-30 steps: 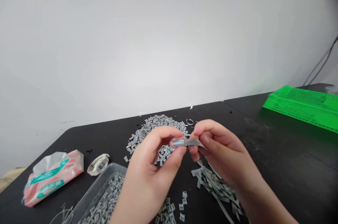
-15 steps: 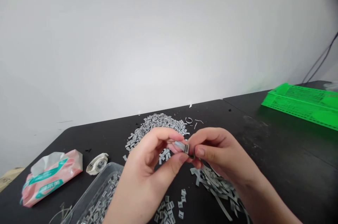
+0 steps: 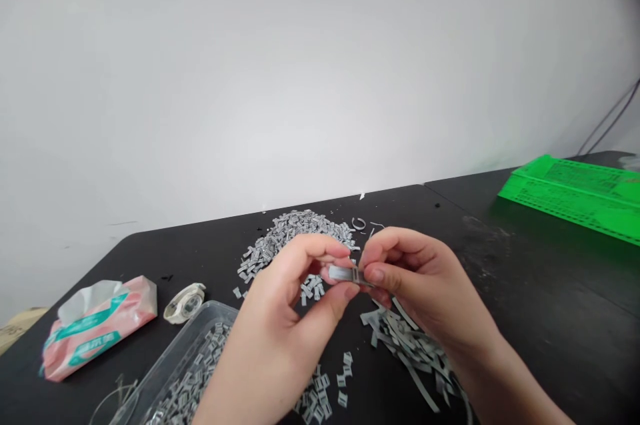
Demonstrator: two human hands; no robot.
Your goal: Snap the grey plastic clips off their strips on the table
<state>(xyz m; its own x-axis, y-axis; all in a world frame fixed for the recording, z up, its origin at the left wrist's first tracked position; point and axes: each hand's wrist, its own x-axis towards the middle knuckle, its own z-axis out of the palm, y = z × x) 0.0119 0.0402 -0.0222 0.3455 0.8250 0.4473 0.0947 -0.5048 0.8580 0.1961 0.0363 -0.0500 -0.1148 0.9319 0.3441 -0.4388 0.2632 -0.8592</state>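
My left hand [image 3: 287,318] and my right hand [image 3: 423,281] meet above the black table [image 3: 525,291], both pinching one short grey strip [image 3: 345,274] between thumb and fingers. The strip spans the small gap between the two pinches. Under my right hand lies a heap of long grey strips [image 3: 405,345]. Behind my hands sits a pile of small grey cut pieces [image 3: 287,235]. A few more cut pieces [image 3: 325,388] lie below my left hand.
A clear plastic tub [image 3: 193,371] holding several grey pieces stands at the lower left. A pink tissue pack [image 3: 95,328] and a white tape roll [image 3: 185,303] lie further left. A green crate [image 3: 575,195] rests at the far right. A white wall rises behind.
Both hands dipped slightly and came back up, staying pinched on the strip. Less of the strip now shows beyond my right fingers than a second ago.
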